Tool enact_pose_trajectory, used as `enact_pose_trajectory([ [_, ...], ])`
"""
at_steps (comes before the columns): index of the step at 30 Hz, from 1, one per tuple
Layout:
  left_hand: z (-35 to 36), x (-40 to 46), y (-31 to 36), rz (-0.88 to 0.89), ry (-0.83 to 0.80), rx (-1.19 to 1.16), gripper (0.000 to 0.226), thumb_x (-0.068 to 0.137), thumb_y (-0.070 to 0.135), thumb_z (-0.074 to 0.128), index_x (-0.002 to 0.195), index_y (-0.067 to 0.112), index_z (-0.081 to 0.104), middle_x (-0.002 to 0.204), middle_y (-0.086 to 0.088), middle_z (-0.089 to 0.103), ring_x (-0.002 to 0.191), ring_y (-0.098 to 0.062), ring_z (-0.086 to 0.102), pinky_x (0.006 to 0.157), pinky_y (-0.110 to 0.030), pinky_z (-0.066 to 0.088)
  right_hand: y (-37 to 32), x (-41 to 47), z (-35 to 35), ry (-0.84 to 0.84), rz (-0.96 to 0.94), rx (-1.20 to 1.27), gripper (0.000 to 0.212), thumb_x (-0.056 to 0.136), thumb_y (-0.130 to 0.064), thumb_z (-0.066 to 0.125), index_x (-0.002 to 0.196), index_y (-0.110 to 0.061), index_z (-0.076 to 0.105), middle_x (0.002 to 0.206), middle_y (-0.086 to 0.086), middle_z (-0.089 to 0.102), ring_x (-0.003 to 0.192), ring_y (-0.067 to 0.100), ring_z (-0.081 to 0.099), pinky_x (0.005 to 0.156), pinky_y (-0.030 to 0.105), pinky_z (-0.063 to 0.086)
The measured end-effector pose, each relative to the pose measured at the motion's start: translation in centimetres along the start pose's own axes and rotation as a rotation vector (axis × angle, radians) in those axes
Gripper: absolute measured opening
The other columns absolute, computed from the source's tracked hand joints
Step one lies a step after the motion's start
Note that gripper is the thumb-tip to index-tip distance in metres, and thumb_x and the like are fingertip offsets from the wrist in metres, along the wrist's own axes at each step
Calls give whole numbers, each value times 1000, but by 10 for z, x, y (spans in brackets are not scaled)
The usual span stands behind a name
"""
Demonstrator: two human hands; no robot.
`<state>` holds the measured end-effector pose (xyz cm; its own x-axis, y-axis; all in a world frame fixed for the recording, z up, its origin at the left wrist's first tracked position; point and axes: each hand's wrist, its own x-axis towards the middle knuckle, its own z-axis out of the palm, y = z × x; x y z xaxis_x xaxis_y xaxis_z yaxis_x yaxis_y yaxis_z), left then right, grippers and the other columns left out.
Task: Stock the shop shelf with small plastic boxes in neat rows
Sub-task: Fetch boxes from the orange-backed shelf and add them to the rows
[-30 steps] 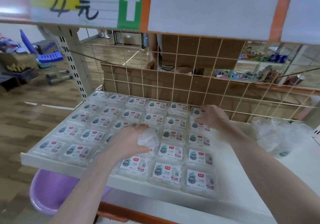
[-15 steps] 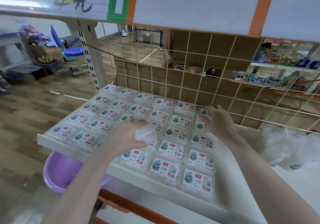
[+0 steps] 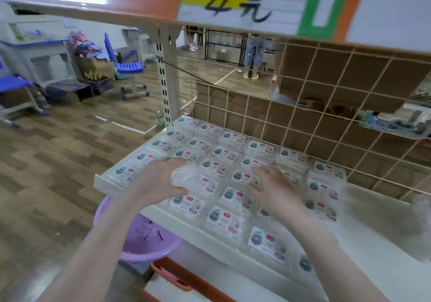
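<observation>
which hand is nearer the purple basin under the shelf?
Left. The left hand, clutching crumpled clear plastic, sits over the shelf's front-left boxes, just above the purple basin. The right hand rests on boxes further right.

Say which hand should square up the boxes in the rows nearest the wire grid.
Right. The right hand lies flat and free on the plastic boxes, nearer the wire grid. The left hand is shut on a crumpled clear wrapper, nearer the shelf's left end.
</observation>
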<state>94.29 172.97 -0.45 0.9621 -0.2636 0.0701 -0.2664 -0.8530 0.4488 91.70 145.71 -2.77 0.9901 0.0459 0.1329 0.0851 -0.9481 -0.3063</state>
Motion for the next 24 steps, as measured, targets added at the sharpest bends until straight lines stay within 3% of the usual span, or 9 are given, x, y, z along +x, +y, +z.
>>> enact_pose_trajectory([
  [4, -16, 9, -38, 42, -43, 37, 77, 72, 38, 76, 140, 31, 40, 137, 6, 47, 122, -12, 47, 98, -29, 39, -39, 20, 17, -5, 10, -51, 45, 93, -42, 48, 134, -23, 43, 134, -1, 44, 122, 19, 42, 95, 33, 37],
  [13, -49, 49, -107, 233, -136, 100, 76, 76, 41, 71, 142, 34, 34, 138, 6, 45, 122, -15, 45, 95, -26, 38, -112, 63, 57, -28, 133, -124, 43, 97, -38, 41, 136, -21, 40, 133, 0, 44, 122, 19, 41, 96, 31, 38],
  [18, -50, 70, -117, 298, -198, 122, 80, 74, 45, 70, 144, 33, 32, 138, 4, 45, 118, -17, 47, 92, -30, 44, -126, 70, 73, 37, 209, -145, 36, 98, -40, 36, 127, -21, 48, 132, -3, 46, 120, 17, 44, 96, 29, 38],
  [24, -39, 80, -108, 371, -251, 107, 75, 74, 42, 67, 141, 30, 35, 137, 5, 46, 120, -14, 46, 90, -28, 44, -124, 70, 78, 59, 233, -111, 38, 97, -43, 36, 131, -27, 44, 138, -7, 42, 125, 15, 41, 100, 31, 37],
])
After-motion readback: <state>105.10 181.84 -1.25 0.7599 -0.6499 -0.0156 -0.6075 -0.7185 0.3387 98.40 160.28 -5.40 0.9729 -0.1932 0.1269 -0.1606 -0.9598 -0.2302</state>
